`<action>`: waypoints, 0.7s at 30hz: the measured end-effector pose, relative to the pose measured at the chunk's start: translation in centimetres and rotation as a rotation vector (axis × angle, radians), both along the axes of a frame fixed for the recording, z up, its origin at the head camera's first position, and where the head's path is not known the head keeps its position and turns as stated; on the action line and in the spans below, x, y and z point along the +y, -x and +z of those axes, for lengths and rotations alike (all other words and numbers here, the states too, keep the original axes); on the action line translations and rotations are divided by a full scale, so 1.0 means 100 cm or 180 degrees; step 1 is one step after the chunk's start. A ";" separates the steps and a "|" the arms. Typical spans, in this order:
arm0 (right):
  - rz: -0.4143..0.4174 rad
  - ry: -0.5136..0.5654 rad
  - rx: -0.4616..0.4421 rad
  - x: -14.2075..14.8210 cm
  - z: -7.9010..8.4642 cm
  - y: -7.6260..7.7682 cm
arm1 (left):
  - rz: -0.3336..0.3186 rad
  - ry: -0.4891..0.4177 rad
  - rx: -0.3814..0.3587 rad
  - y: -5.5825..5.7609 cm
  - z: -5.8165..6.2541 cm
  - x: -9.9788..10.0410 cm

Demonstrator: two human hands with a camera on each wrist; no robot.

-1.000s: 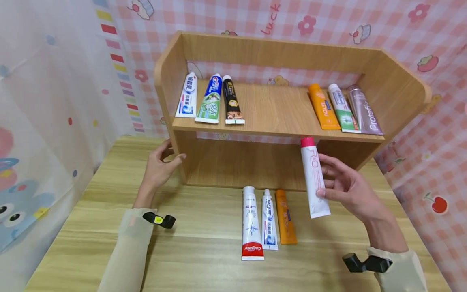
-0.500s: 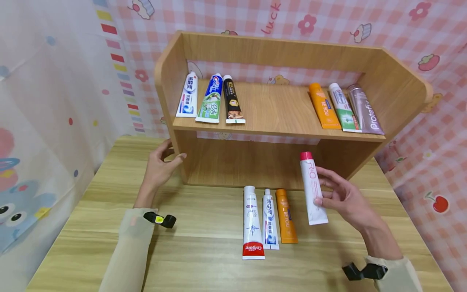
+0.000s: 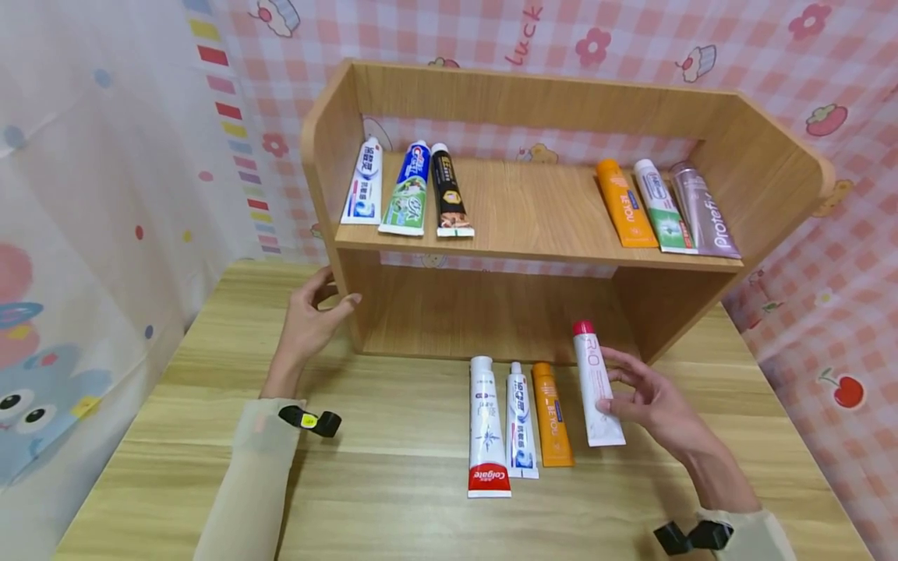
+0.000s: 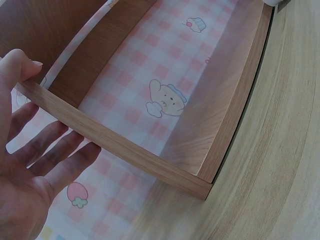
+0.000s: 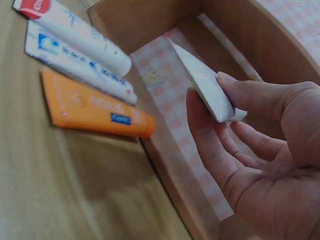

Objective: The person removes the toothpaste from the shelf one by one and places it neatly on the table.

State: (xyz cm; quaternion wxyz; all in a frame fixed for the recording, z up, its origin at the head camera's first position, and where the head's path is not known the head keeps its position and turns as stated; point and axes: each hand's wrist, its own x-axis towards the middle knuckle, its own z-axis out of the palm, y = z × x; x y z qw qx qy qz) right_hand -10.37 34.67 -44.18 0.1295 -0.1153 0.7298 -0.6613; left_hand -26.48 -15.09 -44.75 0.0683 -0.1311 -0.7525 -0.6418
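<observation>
Red-capped tube is held above the table, just right of the orange tube, cap toward the wooden shelf. Right hand pinches it by the flat-end half, thumb against fingers. Left hand has thumb and fingers either side of the shelf's side panel. Risk: held off-centre, the cap end (the unsupported one) could dip and strike the shelf; a sideways drift could nudge the orange tube askew.

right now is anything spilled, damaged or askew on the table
Nothing stands out: the Colgate tube, blue-and-white tube and orange tube on the table lie side by side, caps toward the shelf, no spill or damage visible.
</observation>
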 end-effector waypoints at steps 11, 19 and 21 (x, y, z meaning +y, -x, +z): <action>-0.0443 -0.0716 -0.0142 -0.002 -0.024 -0.007 | 0.0009 0.0065 0.0031 0.001 0.000 0.000; -0.0507 -0.0976 -0.0337 -0.005 -0.031 -0.010 | 0.0004 0.0070 0.0030 0.000 0.000 0.000; -0.0504 -0.0981 -0.0343 -0.005 -0.034 -0.010 | 0.0003 0.0061 0.0023 0.000 0.000 0.000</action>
